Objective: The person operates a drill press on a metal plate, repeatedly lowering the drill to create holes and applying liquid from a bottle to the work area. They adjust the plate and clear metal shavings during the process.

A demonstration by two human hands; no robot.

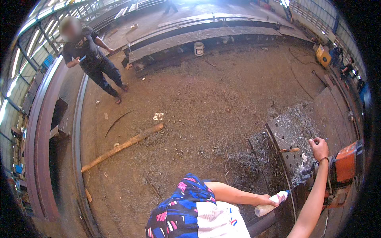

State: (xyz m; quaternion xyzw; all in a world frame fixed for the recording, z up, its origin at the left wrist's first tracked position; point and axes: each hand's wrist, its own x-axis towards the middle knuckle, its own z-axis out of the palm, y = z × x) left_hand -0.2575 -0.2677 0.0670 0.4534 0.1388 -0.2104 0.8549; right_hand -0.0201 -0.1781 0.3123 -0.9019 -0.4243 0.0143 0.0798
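Here, a white squeeze bottle (271, 202) was held in the left hand (265, 199) at the lower right of the frame, the fingers closed round its body and its blue nozzle aimed up and to the right, toward the point where an orange drilling machine (344, 166) met a perforated steel plate (289, 147). The right hand (318, 148) was raised just above the machine at the right edge; it looked closed on a handle, though what was gripped could not be made out. A small wooden-handled brush (289, 150) lay on the plate, and curled metal shavings (254, 158) were heaped around the plate.

Several hazards could be judged from this. The nozzle was held close to the drill's working end, so the bottle tip, or the fingers behind it, could be caught if the hand drifted nearer. Bare forearms were kept over sharp swarf, from which cuts could be taken. Fluid squirted off target could wet the plate and loosen the machine's footing. The loose patterned garment (190, 210) at the lower centre could also be snagged. 1 other person (93, 55) stood well apart at the upper left, beyond a wooden pole (123, 146) on the ground.
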